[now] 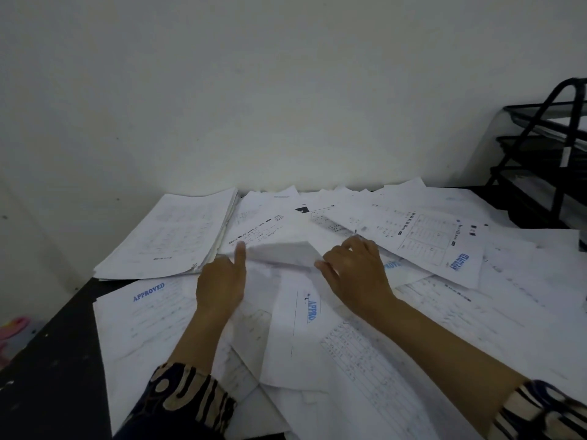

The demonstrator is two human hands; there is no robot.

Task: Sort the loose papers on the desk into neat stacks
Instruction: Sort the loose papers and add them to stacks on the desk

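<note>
Loose white printed papers (pixel 444 312) lie scattered and overlapping across the dark desk (pixel 57 360), some stamped APPROVED in blue. A thicker pile of sheets (pixel 171 236) sits at the back left. In the middle, both hands hold one sheet (pixel 282 252) whose far edge is lifted off the heap. My left hand (pixel 222 281) grips its left side with the thumb up on top. My right hand (pixel 352 274) pinches its right side with curled fingers.
A black wire tiered paper tray (pixel 546 147) stands at the back right with paper in it. A white wall (pixel 254 90) closes off the desk's far edge. A pink object (pixel 14 328) lies on the floor at the left.
</note>
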